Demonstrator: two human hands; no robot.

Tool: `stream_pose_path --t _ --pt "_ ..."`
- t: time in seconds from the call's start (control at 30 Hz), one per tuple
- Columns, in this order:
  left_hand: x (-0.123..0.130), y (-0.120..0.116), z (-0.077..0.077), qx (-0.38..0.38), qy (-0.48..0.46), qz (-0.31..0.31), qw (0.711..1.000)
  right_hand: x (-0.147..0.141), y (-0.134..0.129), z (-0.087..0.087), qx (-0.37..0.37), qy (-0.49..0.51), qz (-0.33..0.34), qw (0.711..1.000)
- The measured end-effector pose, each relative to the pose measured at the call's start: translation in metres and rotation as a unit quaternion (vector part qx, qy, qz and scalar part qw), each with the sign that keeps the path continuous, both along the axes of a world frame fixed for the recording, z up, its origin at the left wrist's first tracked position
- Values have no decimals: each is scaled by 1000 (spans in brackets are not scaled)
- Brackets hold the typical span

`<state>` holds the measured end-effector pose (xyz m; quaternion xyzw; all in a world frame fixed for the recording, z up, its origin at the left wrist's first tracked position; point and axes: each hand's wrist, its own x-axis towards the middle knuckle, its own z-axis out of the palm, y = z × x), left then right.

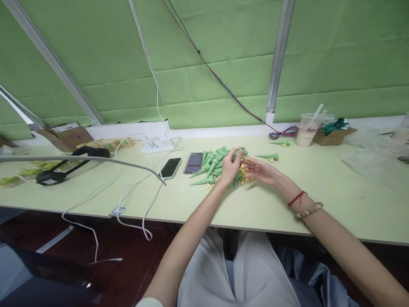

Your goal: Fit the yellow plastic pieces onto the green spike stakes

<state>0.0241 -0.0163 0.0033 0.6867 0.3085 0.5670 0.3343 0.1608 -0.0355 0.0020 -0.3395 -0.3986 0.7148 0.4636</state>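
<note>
A heap of green plastic watering spikes (pixel 214 163) lies on the table, with small yellow valves (pixel 243 175) gathered at its right side. My left hand (pixel 229 167) is over the heap, its fingers curled around the end of a green spike (pixel 244 152). Close against it, my right hand (pixel 260 170) pinches a small yellow valve at that spike; the fingertips partly hide it. To the right lie two separate spikes, one nearer (pixel 267 157) and one farther back (pixel 281 143), each with a yellow valve on it.
Left of the heap are a pixelated dark rectangle (pixel 193 163), a phone (pixel 171 168), white cables (pixel 128 187) and a power strip (pixel 157 146). A drink cup (pixel 307 130), a small cardboard box (pixel 334 136) and clear plastic bags (pixel 367 157) stand rightward. A black headset-like frame (pixel 51 177) lies far left.
</note>
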Motion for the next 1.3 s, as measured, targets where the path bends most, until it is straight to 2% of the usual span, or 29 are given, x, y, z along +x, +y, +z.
stream_pose_path --t 0.13,0.23,0.3,0.4,0.47,0.63,0.73,0.83,0.9,1.0,1.23,1.3 --pt "4 -5 3 16 4 -4 1000 5 5 0 17 3 -42 999" --pt "4 -5 4 22 39 14 999 4 6 -4 78 -72 -72 992" --pt "2 -2 3 -3 77 7 997 1 5 -8 140 -157 -126 970" --pt "-1 3 2 -84 144 -31 986 -4 3 -12 241 -275 -213 906" --pt "-3 5 2 -124 152 -41 980 -5 2 -13 266 -303 -218 889" --pt "-3 7 2 -173 98 -37 979 0 3 -7 164 -232 -145 948" --pt "-3 6 2 -184 62 -61 979 4 2 -3 113 -164 -66 978" --pt "-1 2 3 -162 69 -102 979 5 1 -2 52 -111 21 992" --pt "2 0 3 -144 80 -106 981 6 2 -2 14 -84 48 995" --pt "4 2 2 -116 88 -87 985 7 6 -4 -9 -49 46 998" --pt "2 7 1 -3 149 -73 986 10 12 -9 -1 -43 45 998" --pt "2 5 3 18 169 -47 984 9 12 -9 -4 -37 35 999"
